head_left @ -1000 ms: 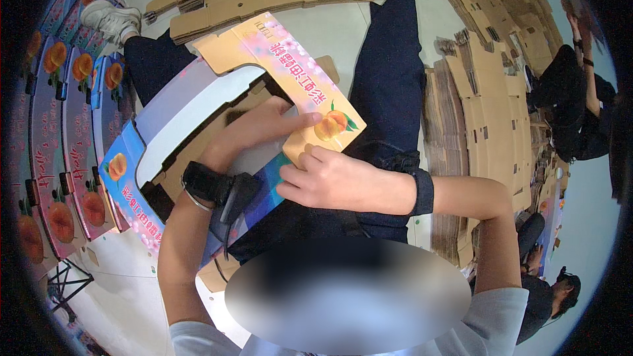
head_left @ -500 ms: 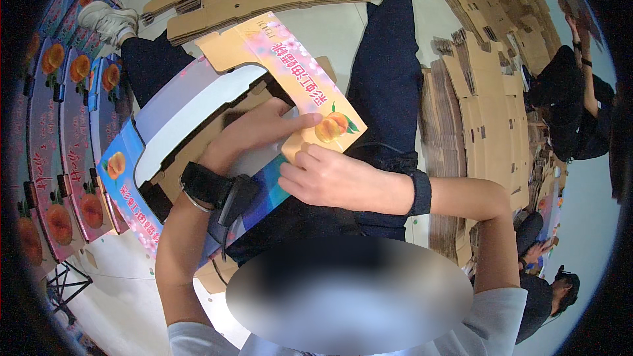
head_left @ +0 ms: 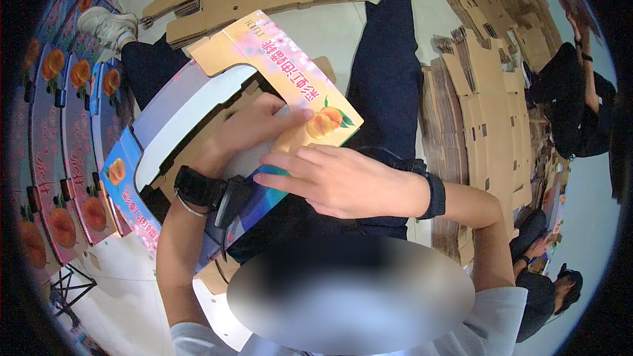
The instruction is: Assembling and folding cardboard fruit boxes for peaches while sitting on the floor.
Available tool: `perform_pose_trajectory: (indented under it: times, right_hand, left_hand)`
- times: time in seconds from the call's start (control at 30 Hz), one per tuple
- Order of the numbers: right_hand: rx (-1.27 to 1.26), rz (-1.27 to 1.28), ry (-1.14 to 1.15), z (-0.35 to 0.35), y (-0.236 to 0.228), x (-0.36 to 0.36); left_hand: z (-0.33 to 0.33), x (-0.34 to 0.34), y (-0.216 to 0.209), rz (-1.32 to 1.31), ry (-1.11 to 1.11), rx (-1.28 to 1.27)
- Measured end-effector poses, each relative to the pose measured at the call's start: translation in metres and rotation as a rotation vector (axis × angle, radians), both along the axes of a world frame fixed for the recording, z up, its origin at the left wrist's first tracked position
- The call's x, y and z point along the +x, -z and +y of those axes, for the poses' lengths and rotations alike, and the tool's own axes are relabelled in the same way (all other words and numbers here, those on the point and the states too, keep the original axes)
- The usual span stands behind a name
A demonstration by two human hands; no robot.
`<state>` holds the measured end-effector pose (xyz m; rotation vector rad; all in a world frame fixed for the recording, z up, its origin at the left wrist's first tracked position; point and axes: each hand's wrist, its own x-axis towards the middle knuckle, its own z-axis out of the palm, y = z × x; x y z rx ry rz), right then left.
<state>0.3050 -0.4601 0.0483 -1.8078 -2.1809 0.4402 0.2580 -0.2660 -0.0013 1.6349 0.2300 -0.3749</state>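
Observation:
Across my lap lies a printed cardboard fruit box [head_left: 227, 53], tilted, with blue, purple and orange panels, pictures of peaches and a large cut-out opening in its top. My left hand [head_left: 254, 128] reaches into that opening. Its thumb rests over the orange panel beside the peach picture while the other fingers are under it, gripping the panel's edge. My right hand [head_left: 349, 181] lies along the box's near right corner with its fingers stretched and spread, touching the side. A black strap and device [head_left: 227, 201] on my left wrist cover part of the near side.
Stacks of flat brown cardboard [head_left: 491, 125] stand to the right, with more flat cardboard [head_left: 264, 3] on the floor ahead. Printed boxes [head_left: 72, 138] are piled at the left. Near the right edge, other people [head_left: 570, 102] sit or crouch.
My right hand has loosened from a curled grip at the corner, its fingers now stretched along the side. The box's orange end has shifted slightly left, with my left hand still on it.

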Motion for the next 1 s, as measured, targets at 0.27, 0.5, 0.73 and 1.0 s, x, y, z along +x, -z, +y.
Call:
perform_pose_trajectory:
  times: [0.27, 0.5, 0.73, 1.0]
  right_hand:
    - [0.217, -0.297, 0.096, 0.004, 0.019, -0.023]
    - [0.014, 0.028, 0.100, 0.017, 0.048, 0.010]
    - [0.055, 0.139, 0.060, 0.027, 0.049, 0.023]
    - [0.166, -0.032, 0.102, 0.025, 0.030, 0.049]
  left_hand:
    - [-0.022, 0.020, 0.006, -0.013, -0.033, -0.134]
    - [-0.006, 0.039, 0.014, 0.144, 0.324, 0.453]
    - [0.032, 0.007, -0.018, 0.153, 0.097, 0.382]
    - [0.074, -0.011, -0.045, -0.047, 0.032, 0.044]
